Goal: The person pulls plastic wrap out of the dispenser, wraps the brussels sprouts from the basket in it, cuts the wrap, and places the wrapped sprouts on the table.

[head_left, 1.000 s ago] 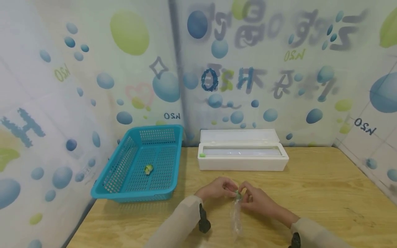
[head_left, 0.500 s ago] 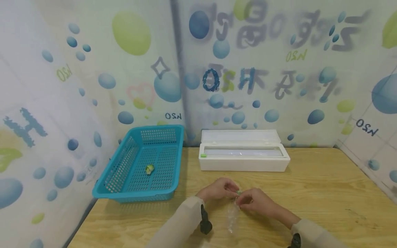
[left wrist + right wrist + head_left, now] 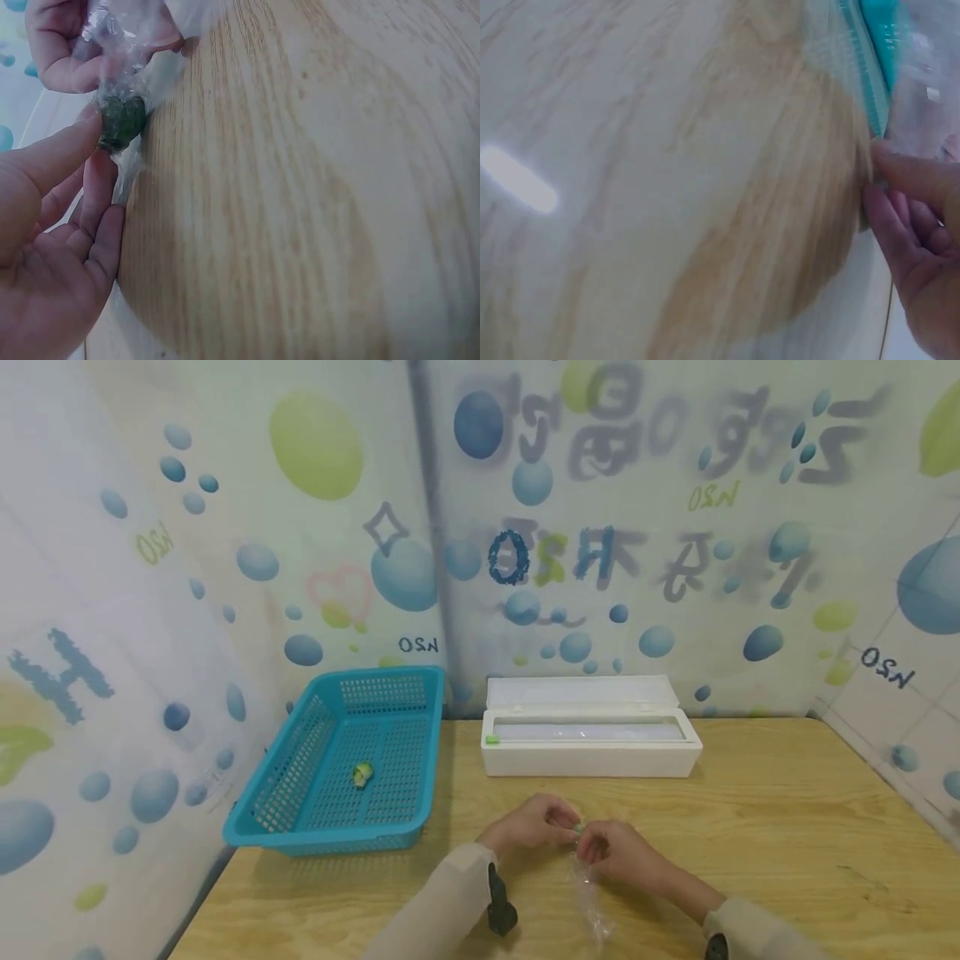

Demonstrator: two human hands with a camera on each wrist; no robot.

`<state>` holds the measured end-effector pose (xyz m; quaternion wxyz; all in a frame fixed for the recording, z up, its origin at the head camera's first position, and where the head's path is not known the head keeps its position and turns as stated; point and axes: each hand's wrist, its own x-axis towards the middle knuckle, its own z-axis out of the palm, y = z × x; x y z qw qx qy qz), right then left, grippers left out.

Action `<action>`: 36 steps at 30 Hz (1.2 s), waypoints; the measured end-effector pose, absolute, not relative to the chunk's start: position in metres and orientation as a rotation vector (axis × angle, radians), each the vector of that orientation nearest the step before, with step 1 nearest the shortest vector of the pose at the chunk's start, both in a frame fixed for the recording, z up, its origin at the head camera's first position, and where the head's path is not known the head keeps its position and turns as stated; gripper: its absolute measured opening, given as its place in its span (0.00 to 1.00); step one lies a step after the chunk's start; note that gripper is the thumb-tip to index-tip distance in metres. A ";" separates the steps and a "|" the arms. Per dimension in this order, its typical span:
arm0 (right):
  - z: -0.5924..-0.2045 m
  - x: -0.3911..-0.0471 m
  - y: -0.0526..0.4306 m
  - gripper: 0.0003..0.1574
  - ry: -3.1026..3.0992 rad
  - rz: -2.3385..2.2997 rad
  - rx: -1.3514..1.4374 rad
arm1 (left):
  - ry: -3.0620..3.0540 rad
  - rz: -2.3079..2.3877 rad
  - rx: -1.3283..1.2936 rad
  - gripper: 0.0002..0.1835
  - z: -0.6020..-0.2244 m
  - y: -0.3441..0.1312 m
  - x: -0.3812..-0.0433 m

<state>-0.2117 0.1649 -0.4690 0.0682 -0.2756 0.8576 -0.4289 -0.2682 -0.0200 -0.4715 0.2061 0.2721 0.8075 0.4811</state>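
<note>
Between thumb and fingers, my left hand [image 3: 534, 823] pinches a small green vegetable [image 3: 122, 124], dark and leafy in the left wrist view, with clear plastic film around it. My right hand [image 3: 626, 856] pinches the gathered plastic film [image 3: 591, 903] right beside it, thumb against fingertips in the right wrist view. The loose end of the film trails toward me over the table. In the head view the fingers hide most of the vegetable.
Left on the wooden table [image 3: 787, 827] stands a blue plastic basket [image 3: 322, 841] holding one small green and white sprout [image 3: 362, 774]. Behind my hands sits a white cling film box [image 3: 592, 762], lid up. A patterned curtain [image 3: 645, 568] hangs along the back.
My right hand has come down slightly and closed on the film close to the vegetable. The film's loose tail has swung left, then right. The left hand has barely moved.
</note>
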 end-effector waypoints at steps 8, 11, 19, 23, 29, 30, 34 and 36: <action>-0.472 -0.207 0.168 0.05 2.634 -1.402 -0.884 | 2.240 1.327 0.741 0.09 -0.467 -0.019 -0.263; -0.472 -0.208 0.169 0.06 2.642 -1.438 -0.851 | 2.246 1.328 0.733 0.09 -0.466 -0.019 -0.262; -0.468 -0.216 0.174 0.11 2.671 -1.409 -0.654 | 2.259 1.384 0.724 0.10 -0.472 -0.017 -0.262; -0.466 -0.222 0.175 0.10 2.690 -1.402 -0.636 | 2.260 1.421 0.707 0.10 -0.474 -0.017 -0.262; -0.468 -0.234 0.178 0.17 2.750 -1.353 -0.575 | 2.238 1.492 0.736 0.09 -0.475 -0.017 -0.260; -0.469 -0.236 0.179 0.19 2.743 -1.351 -0.571 | 2.233 1.500 0.740 0.09 -0.474 -0.017 -0.259; -0.468 -0.241 0.181 0.25 2.681 -1.356 -0.550 | 2.220 1.520 0.758 0.09 -0.472 -0.017 -0.259; -0.468 -0.244 0.181 0.26 2.639 -1.356 -0.535 | 2.221 1.523 0.766 0.09 -0.472 -0.018 -0.259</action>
